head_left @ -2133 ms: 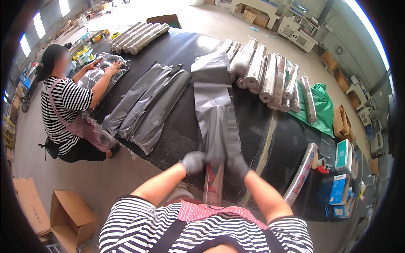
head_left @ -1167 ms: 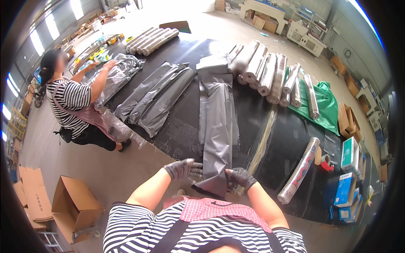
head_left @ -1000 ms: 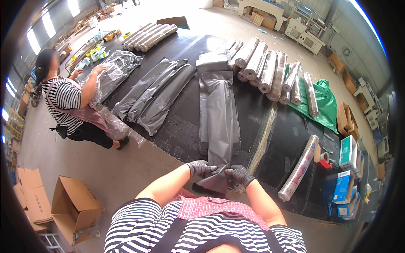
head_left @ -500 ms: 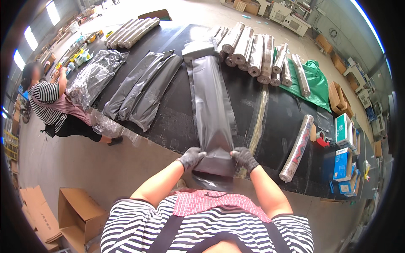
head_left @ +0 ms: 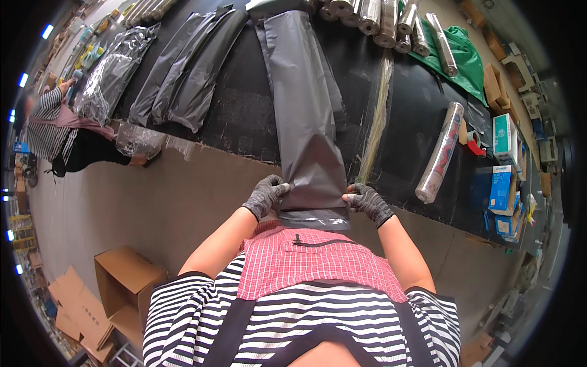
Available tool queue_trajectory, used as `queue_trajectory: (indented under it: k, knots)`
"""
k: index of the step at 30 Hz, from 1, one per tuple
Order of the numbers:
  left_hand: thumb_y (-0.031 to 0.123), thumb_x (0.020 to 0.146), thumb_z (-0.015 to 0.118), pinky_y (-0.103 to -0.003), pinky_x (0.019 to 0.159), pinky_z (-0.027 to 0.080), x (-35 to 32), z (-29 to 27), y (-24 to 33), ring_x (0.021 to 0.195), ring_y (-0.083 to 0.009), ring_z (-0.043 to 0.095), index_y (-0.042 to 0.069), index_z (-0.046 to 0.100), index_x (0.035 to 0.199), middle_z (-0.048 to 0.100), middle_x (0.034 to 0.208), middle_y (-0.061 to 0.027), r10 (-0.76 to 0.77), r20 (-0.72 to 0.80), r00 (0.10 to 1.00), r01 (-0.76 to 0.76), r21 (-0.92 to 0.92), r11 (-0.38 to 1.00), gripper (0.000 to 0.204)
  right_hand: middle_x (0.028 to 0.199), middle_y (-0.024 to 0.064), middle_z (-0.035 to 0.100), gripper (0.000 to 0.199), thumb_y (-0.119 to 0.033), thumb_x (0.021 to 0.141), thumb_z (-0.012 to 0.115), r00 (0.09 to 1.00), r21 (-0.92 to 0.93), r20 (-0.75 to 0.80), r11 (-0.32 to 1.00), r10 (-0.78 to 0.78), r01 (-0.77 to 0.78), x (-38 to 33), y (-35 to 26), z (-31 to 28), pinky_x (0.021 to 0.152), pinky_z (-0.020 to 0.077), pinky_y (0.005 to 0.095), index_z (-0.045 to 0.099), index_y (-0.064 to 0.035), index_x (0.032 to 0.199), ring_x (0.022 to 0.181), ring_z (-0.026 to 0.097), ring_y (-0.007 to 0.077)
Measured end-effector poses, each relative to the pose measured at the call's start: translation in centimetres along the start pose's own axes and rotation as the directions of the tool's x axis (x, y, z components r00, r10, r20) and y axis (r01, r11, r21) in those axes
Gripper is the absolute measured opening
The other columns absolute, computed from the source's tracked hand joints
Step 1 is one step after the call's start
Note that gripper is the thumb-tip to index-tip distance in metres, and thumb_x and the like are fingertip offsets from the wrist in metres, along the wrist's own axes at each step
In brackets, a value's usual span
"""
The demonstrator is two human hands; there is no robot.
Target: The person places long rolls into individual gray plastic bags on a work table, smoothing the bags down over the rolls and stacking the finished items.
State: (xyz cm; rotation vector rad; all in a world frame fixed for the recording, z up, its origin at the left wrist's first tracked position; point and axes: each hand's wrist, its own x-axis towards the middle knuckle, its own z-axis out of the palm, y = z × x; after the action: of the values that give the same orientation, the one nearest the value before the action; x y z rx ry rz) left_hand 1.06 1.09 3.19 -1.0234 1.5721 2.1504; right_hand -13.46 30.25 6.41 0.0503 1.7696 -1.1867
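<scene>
Left hand (head_left: 266, 194) and right hand (head_left: 367, 202), both gloved, were clamped on opposite edges of the long grey plastic bag (head_left: 304, 110) lying lengthwise on the black mat (head_left: 238, 116). I judged equal tension on both sides best, so it stayed flat and unwrinkled.

Gloved left hand (head_left: 266, 194) and right hand (head_left: 367, 201) gripping long grey plastic bag (head_left: 306, 116), black table (head_left: 238, 116), foil rolls (head_left: 391, 21) beyond
</scene>
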Motion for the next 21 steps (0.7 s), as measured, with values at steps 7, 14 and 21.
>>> queue_trajectory:
  k: [7,14,21]
  knots:
    - [0.015,0.089,0.072,-0.024,0.063,0.051,-2.6,0.2,-2.5,0.068,-0.0116,0.057,0.0,0.065,0.104,0.064,0.086,-0.0042,-0.207,0.175,0.962,0.201,0.052,0.978,0.022,0.088,0.0065,0.07,0.019,-0.016,0.087,0.071,0.987,-0.342,-0.083,0.934,-0.141,0.104,-0.5,2.0,-0.3,0.076,0.0507,0.0339,0.069,0.0002,0.097,0.078,0.063,0.0174]
    - [0.024,0.09,0.072,-0.027,0.066,0.054,-3.6,0.2,-5.1,0.071,-0.0153,0.062,0.0,0.067,0.105,0.064,0.085,-0.0047,-0.228,0.269,0.936,0.21,0.093,0.973,0.029,0.092,0.0101,0.065,0.021,-0.01,0.084,0.071,0.507,-0.706,0.066,0.319,-0.859,0.632,-4.3,-2.6,7.2,0.08,0.0503,0.039,0.066,-0.0067,0.104,0.087,0.062,0.0284]
    - [0.03,0.095,0.062,-0.031,0.058,0.051,-6.0,1.5,-2.7,0.064,-0.0162,0.063,0.004,0.069,0.094,0.069,0.082,-0.0072,-0.28,0.215,0.936,0.321,-0.189,0.928,0.027,0.09,0.0093,0.065,0.021,-0.015,0.079,0.074,0.483,-0.58,0.475,0.151,-0.735,0.8,-1.9,0.1,11.5,0.073,0.0491,0.041,0.067,-0.0084,0.097,0.082,0.061,0.0303]
